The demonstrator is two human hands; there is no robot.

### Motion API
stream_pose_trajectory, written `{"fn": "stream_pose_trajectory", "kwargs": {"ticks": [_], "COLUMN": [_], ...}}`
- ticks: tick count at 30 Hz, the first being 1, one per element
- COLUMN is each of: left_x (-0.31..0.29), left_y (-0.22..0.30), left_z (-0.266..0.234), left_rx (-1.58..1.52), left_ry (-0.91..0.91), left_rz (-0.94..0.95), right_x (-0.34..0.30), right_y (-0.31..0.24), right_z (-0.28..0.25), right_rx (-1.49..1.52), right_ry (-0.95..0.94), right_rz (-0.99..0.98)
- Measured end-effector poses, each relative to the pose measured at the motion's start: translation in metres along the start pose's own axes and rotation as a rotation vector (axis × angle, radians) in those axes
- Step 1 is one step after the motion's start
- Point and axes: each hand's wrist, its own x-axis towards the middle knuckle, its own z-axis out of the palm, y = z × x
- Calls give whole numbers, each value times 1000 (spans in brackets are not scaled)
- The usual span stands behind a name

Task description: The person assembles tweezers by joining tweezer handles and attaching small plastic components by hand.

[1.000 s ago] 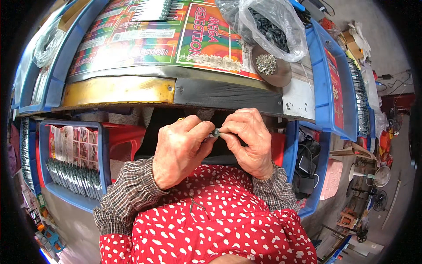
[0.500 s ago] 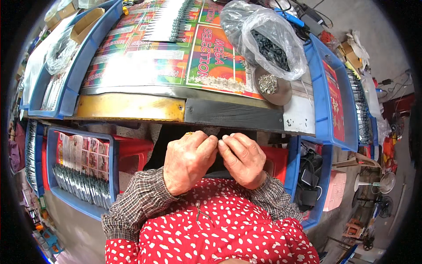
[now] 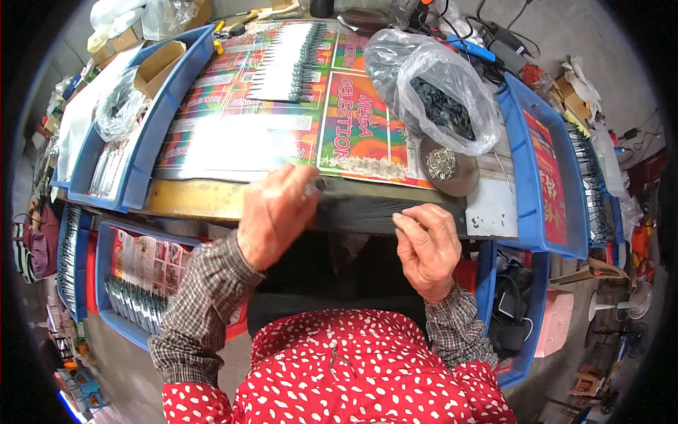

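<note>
The head view looks down on a worktable (image 3: 212, 201) covered by a glossy, brightly printed sheet (image 3: 282, 106), and we take that sheet as our landmark. At its near edge our left hand (image 3: 272, 215) is motion-blurred; its fingers are curled narrowly around a small slim dark piece (image 3: 316, 186) pinched at the fingertips, which rests at or just above the sheet's front edge. We cannot tell exactly what the piece is.

Our right hand (image 3: 426, 247) sits just off the sheet's near right corner, over the dark front strip of the table (image 3: 367, 212), thumb and forefinger closed together; whether anything lies between them is too small to see.

We judge that the left hand is setting a finished piece down onto the sheet. The next move would call for fresh parts: a scatter of tiny pale bits (image 3: 364, 166) lies on the sheet's near edge, and a round dark dish (image 3: 452, 169) of small bright metal parts sits just beyond its right edge.

Materials vary: a crinkled clear plastic bag (image 3: 441, 99) of small dark pieces slumps on the sheet's right side, a neat row of slim pen-like items (image 3: 289, 63) lies at its far end, and smooth blue plastic bins (image 3: 526, 162) flank it.
</note>
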Motion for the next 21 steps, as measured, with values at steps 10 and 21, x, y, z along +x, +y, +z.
{"fn": "stream_pose_trajectory", "kwargs": {"ticks": [10,21], "left_x": [55,77], "left_y": [-103,-124], "left_z": [2,17], "left_rx": [173,264], "left_ry": [10,12], "left_rz": [-3,42], "right_x": [-2,-3], "right_y": [13,13], "right_z": [14,18], "right_rx": [113,22], "right_ry": [40,20], "right_rz": [161,124]}}
